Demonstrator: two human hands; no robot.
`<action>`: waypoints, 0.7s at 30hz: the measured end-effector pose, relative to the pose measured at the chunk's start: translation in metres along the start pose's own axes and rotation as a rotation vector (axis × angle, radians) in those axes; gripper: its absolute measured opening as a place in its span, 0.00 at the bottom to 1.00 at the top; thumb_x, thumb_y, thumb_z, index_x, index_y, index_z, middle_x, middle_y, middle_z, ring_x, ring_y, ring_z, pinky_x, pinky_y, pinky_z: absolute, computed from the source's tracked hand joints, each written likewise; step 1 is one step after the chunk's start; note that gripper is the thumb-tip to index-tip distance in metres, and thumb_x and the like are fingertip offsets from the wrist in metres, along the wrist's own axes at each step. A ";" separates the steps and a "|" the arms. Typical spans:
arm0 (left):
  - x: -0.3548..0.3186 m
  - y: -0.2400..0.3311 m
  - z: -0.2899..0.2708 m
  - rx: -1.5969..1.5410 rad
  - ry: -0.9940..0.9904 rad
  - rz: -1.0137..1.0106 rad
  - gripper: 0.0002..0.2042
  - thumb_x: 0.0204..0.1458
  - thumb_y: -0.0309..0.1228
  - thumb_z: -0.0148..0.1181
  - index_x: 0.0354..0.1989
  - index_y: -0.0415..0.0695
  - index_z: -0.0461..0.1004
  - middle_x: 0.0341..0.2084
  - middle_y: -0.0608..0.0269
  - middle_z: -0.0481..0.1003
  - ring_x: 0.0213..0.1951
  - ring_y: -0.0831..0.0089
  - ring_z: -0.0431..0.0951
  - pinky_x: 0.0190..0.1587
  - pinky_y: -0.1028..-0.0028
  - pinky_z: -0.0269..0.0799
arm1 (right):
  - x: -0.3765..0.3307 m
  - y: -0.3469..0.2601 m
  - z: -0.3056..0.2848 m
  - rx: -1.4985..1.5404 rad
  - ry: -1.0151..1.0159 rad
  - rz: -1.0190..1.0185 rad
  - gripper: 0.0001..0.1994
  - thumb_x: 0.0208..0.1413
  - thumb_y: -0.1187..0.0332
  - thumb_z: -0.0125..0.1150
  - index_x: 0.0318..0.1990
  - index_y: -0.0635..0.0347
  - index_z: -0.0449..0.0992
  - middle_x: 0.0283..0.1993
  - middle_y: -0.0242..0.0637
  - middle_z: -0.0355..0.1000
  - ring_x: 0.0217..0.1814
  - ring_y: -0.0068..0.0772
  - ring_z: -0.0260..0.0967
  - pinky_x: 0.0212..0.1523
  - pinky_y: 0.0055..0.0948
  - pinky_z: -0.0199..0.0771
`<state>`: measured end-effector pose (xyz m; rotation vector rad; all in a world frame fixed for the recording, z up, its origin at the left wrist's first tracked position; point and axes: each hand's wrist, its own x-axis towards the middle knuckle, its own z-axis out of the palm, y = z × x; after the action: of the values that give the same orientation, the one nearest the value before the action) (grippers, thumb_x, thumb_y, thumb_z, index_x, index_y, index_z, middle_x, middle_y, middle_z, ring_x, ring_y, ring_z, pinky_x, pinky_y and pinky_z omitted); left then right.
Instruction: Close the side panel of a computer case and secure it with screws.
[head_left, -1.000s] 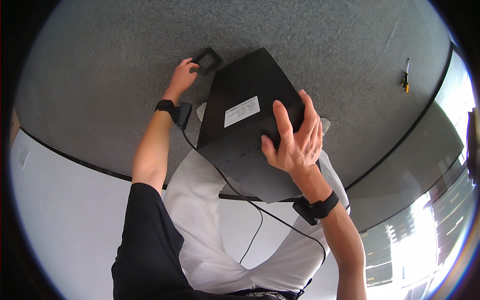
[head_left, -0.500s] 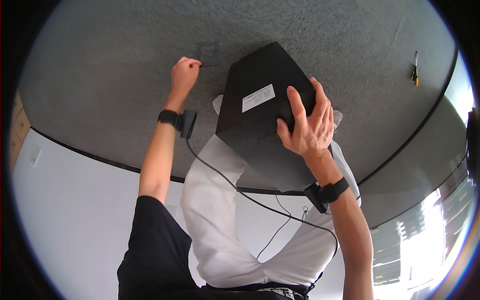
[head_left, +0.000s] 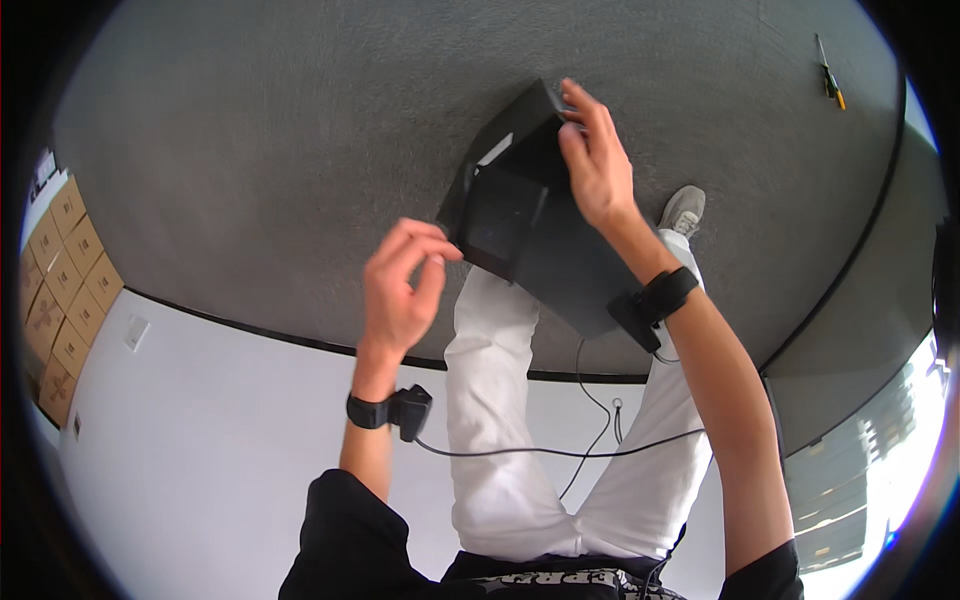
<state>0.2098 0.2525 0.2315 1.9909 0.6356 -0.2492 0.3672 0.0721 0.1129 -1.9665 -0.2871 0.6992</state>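
Note:
A large black box-shaped case [head_left: 575, 265] with angled faces stands tilted between my legs. Its white label [head_left: 496, 150] shows edge-on near the upper left. My right hand [head_left: 600, 165] grips its upper right edge, fingers curled over the far side. Against the left of the case is a thin, dark square frame [head_left: 545, 205]. The thumb and fingers of my left hand [head_left: 408, 280] pinch the frame's lower left corner, slightly blurred. Whether the frame touches the case, I cannot tell.
A screwdriver [head_left: 830, 75] with a yellow and black handle lies on the grey floor [head_left: 300, 120] at the far right. Stacked cardboard boxes [head_left: 70, 280] stand at the left by the white wall [head_left: 240, 400]. A black cable [head_left: 540, 452] runs between my wrist straps.
My left hand has lifted the square frame off the floor and brought it to the case. My right hand has shifted up to the case's far edge, and the case has turned.

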 end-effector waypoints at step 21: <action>-0.010 0.001 0.066 0.305 -0.295 -0.026 0.05 0.53 0.21 0.55 0.32 0.41 0.79 0.41 0.60 0.76 0.35 0.65 0.78 0.37 0.71 0.72 | -0.174 0.100 -0.116 0.582 -0.139 1.185 0.24 0.69 0.53 0.40 0.48 0.69 0.72 0.41 0.46 0.76 0.41 0.42 0.77 0.41 0.42 0.82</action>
<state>0.2079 0.1915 0.2039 2.1776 0.4527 -0.6765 0.2853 -0.1441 0.1273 -1.3694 0.9898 1.4474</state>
